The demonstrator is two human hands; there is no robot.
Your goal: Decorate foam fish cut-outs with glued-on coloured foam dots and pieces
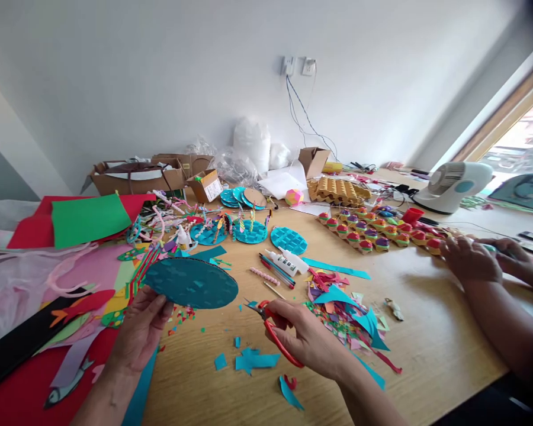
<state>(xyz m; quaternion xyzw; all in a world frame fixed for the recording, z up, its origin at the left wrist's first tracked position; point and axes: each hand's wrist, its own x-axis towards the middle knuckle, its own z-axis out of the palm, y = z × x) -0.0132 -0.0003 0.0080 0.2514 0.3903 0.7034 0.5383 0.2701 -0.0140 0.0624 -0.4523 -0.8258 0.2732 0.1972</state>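
My left hand (140, 331) grips the near edge of a round teal disc (190, 283), holding it just above the wooden table (426, 331). My right hand (308, 337) is closed round the red handles of a pair of scissors (270, 328), whose blades point left toward the disc's right edge. Teal paper offcuts (253, 360) lie on the table below the scissors. A heap of coloured paper scraps (344, 313) sits just right of my right hand.
Another person's hands (479, 260) work at the right by an egg tray of coloured balls (377, 231). Glue bottles (288, 260), more teal discs (288, 239), pipe cleaners, coloured felt sheets (89, 219), cardboard boxes (133, 177) and a white fan (453, 186) crowd the table.
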